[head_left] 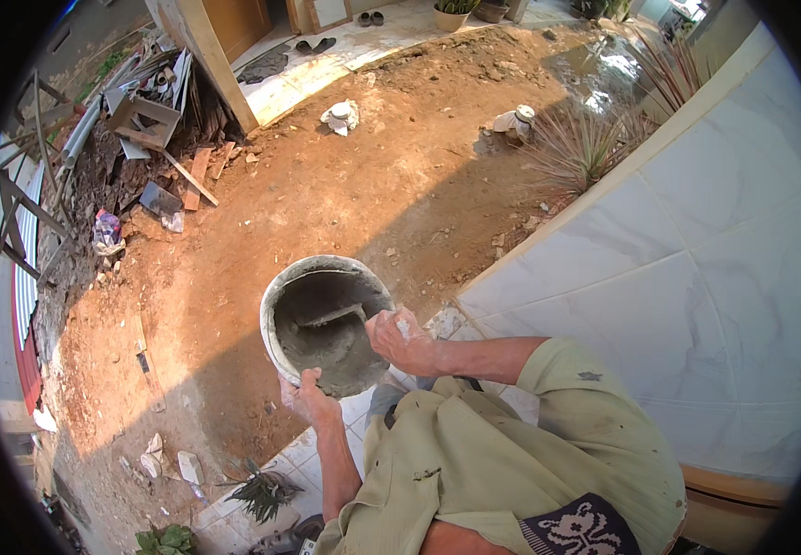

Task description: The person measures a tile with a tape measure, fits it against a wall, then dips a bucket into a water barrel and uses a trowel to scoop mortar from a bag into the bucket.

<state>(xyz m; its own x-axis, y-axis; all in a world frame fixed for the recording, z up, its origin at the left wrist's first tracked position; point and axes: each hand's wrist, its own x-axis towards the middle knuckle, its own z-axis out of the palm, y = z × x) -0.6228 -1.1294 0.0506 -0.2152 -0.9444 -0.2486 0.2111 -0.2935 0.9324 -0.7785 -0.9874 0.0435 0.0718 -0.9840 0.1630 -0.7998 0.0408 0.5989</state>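
A round, pale bucket (272, 344) smeared with grey cement is tilted in front of me, its mouth toward me. Wet grey cement (349, 363) coats its inside and lies at the bottom. My left hand (310, 400) is closed on the near-left rim, thumb over the edge. At the right side of the mouth, my right hand (403, 340) is closed, cement on its back. A flat, cement-coated tool (331, 316), apparently a trowel seen edge-on, reaches from its fingers into the bucket; the handle is hidden in the hand.
White tiles (300, 453) edge the bare soil (317, 194) below me. A marbled tiled wall (622, 277) stands close on my right, spiky plants (585, 153) beside it. Scrap wood and debris (146, 125) lie far left. Two wrapped stubs (340, 117) rise from the soil. A potted plant (261, 492) stands near left.
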